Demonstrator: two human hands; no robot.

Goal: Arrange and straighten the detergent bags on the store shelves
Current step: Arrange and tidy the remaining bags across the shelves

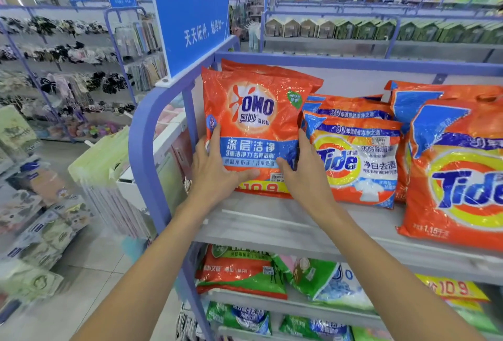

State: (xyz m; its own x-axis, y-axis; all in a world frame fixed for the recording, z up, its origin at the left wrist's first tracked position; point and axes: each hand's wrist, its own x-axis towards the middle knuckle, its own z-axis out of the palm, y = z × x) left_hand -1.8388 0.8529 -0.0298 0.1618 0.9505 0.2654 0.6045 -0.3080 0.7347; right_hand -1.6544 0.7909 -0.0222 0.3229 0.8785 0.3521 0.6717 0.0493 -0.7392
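Both hands are on the front OMO bag (255, 120), at the left end of the top shelf (272, 229). Left hand (217, 172) grasps the lower left edge: fingers run up the side, thumb lies across the front near the bottom. Right hand (302, 174) mirrors it on the lower right edge, thumb on the front, fingers pushed in against the small Tide bag (359, 166). So the bag is clasped low down between the two hands, and neither hand is nearer than the other.

Geometry that matters:
- The bag stands on its bottom edge with its long axis about vertical and its face to the aisle. Its top leans back on a second OMO bag (272, 71).
- It sits straight ahead of the hands, a little above the wrists.
- Its left edge is just beside the blue frame post (190, 112).
- Its right edge meets the small Tide bag — can't tell which one overlaps at the seam.
- Its bottom edge is set back from the shelf lip.

My read: the step in hand is squaring this bag up. There's little room to the left, so the correction is likely a small twist or a pull toward the lip, not a sideways slide. The grip is low, the top is free and the film looks slick — the top could flop forward. The large Tide bag (457, 177) further right is well apart from both hands.
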